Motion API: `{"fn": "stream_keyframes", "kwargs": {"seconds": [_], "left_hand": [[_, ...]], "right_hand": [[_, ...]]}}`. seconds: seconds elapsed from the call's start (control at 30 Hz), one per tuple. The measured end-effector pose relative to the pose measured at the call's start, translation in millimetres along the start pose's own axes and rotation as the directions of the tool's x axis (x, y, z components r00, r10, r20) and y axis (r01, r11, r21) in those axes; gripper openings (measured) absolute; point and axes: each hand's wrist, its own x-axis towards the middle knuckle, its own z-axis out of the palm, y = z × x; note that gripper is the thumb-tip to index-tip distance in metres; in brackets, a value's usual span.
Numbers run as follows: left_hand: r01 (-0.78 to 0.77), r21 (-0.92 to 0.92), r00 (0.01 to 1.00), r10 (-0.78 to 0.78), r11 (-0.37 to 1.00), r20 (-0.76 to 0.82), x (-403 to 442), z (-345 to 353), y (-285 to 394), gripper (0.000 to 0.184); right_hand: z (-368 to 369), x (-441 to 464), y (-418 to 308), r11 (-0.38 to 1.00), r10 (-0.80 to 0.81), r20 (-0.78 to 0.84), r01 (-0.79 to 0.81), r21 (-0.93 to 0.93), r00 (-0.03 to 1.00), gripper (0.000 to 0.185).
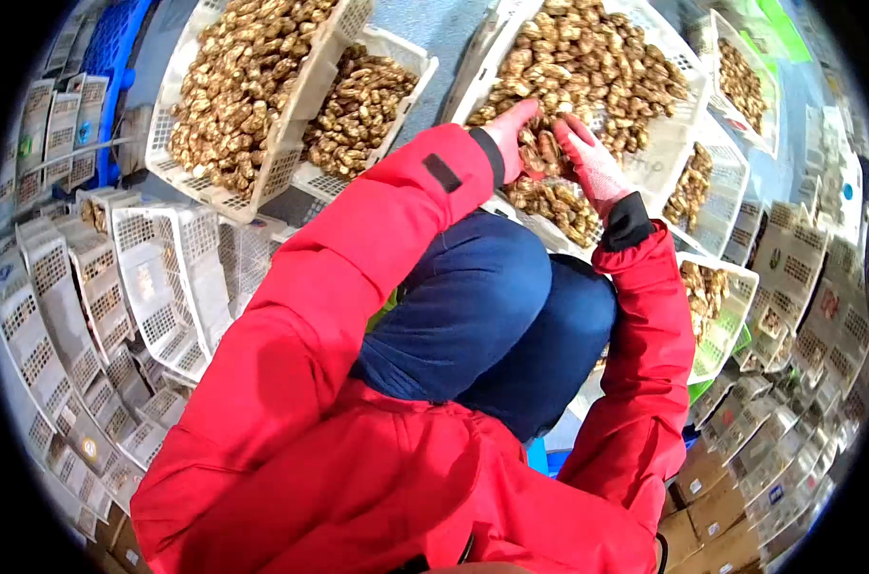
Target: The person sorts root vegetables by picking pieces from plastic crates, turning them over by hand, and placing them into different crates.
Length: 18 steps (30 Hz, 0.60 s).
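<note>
1. The large white perforated plastic crate [656,172] ahead of the knees is taken as the landmark; it is heaped with golden-brown, lumpy pieces [616,72], too many to be counted.
2. Over its near edge, both arms, in thick red sleeves with black cuffs, are stretched forward and bent inward, so that the two hands are brought together.
3. The left hand [513,134] is angled in from the left, its fingers curled and partly closed on a small cluster of brown pieces [541,153].
4. The right hand [592,163], apparently covered in pink and white, is angled in from the right, its fingers bent against the same cluster; the number of pieces held cannot be told.
5. Just nearer than the landmark, below the hands, one smaller batch of brown pieces [554,210] is seen.
6. To the landmark's left, two filled white crates are counted: one large and tilted [300,105], one smaller [415,77] beside it.
7. To its right, three filled white crates [759,139] are counted.
8. Farther left, many slotted white crates [162,287] are stacked.
</note>
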Motion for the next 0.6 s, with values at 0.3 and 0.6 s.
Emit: {"fn": "stream_keyframes", "kwargs": {"seconds": [0.3, 0.6], "left_hand": [[-0.077, 0.075, 0.945, 0.049, 0.994, 0.323, -50, 54, 10, 0.056], [-0.192, -0.158, 0.947, 0.225, 0.969, 0.230, -82, 84, -9, 0.046]], "right_hand": [[10, -88, -43, 0.915, -0.327, -0.215, 0.365, 0.172, 0.920, 0.037], [20, -111, -46, 0.899, -0.410, -0.356, 0.438, -0.001, 0.840, 0.038]]}}
